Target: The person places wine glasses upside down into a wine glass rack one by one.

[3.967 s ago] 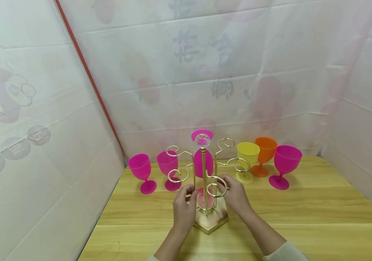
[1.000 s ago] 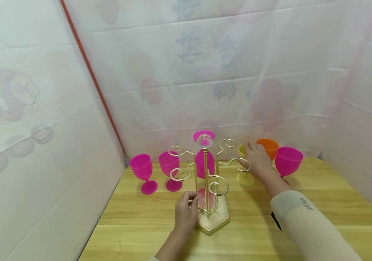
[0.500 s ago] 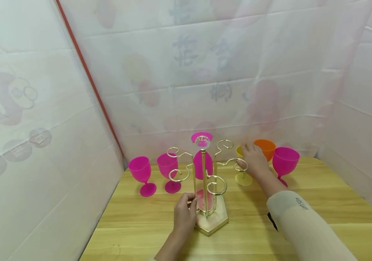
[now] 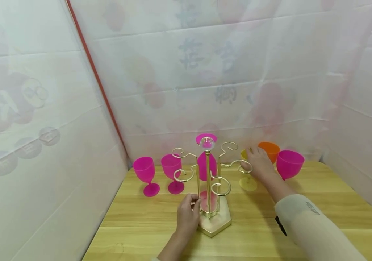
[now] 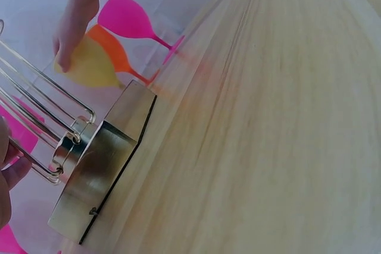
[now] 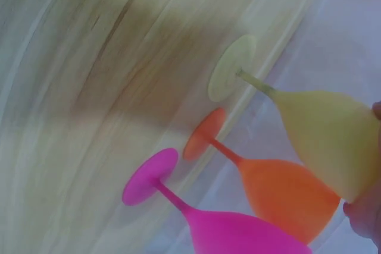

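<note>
My left hand (image 4: pixel 188 214) pinches a thin upright at the lower left of a gold cup rack (image 4: pixel 216 224), which has curled wire arms, a clear ball on top and a hexagonal base. My right hand (image 4: pixel 260 165) holds the bowl of a yellow goblet (image 6: pixel 327 135) near its rim. The goblet's foot (image 4: pixel 248 184) shows below the hand in the head view, at the tabletop. An orange goblet (image 4: pixel 269 151) stands close behind the right hand, partly covered by it. To its right is a pink goblet (image 4: pixel 290 165), its foot hidden by the forearm.
Two more pink goblets, one at the far left (image 4: pixel 144 169) and one nearer the rack (image 4: pixel 171 165), stand upright. A pink shape (image 4: pixel 203 168) shows among the rack's rods. White printed sheets wall the wooden table (image 4: pixel 133 232) at its back and sides.
Four seconds ago both hands were at the rack. The right hand has since gone right and back to the yellow goblet. Over the last second, only the head view shifts slightly.
</note>
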{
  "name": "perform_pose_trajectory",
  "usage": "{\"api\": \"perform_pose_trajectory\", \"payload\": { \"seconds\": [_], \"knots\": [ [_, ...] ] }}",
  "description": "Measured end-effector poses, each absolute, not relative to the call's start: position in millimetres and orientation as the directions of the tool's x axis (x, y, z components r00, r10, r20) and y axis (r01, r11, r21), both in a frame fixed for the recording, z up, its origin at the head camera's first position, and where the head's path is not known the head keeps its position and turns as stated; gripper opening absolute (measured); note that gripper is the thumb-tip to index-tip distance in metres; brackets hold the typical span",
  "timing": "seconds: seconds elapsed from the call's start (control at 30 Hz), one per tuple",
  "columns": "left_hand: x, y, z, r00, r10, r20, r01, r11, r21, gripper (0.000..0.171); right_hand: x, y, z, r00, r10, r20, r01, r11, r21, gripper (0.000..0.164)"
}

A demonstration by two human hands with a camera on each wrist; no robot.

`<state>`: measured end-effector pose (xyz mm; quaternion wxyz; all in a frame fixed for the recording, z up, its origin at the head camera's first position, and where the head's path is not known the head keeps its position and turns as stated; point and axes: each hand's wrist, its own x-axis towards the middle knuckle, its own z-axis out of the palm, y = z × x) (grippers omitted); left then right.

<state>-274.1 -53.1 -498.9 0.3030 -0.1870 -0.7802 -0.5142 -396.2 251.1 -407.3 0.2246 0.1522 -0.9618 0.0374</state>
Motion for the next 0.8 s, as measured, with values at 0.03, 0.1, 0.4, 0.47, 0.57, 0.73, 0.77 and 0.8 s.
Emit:
{"api": "perform_pose_trajectory", "payload": {
  "seconds": [0.03, 0.1, 0.4, 0.47, 0.57, 0.73, 0.77, 0.8],
  "knots": [
    [-275, -53, -499, -0.749, -0.015, 0.662, 0.602, 0.402, 0.690, 0.011, -395, 252, -407, -0.842, -0.280, 0.462, -0.316, 0.949, 0.000, 0.069],
    [-275, -52, -498, -0.753, -0.005, 0.658, 0.601, 0.404, 0.690, 0.012, -393, 253, -408, -0.815, -0.289, 0.502, -0.331, 0.944, 0.005, 0.067],
    [-277, -50, -494, -0.786, 0.007, 0.618, 0.566, 0.412, 0.715, 0.008, -383, 255, -407, -0.821, -0.245, 0.516, -0.327, 0.942, -0.073, 0.069],
    [-278, -51, -492, -0.791, 0.005, 0.612, 0.557, 0.423, 0.715, 0.008, -379, 257, -405, -0.844, -0.211, 0.493, -0.299, 0.948, -0.106, 0.070],
    [-278, -52, -489, -0.780, 0.009, 0.626, 0.566, 0.436, 0.699, 0.008, -371, 262, -403, -0.856, -0.174, 0.487, -0.269, 0.954, -0.132, 0.070],
    [-279, -57, -486, -0.737, 0.029, 0.675, 0.603, 0.480, 0.637, 0.010, -359, 268, -403, -0.833, -0.168, 0.526, -0.297, 0.939, -0.170, 0.069],
    [-279, -58, -485, -0.723, 0.037, 0.690, 0.611, 0.500, 0.614, 0.011, -357, 269, -404, -0.830, -0.166, 0.532, -0.305, 0.934, -0.184, 0.069],
    [-280, -60, -485, -0.706, 0.044, 0.706, 0.619, 0.522, 0.587, 0.011, -355, 270, -404, -0.829, -0.164, 0.535, -0.312, 0.929, -0.199, 0.069]
  ]
}}
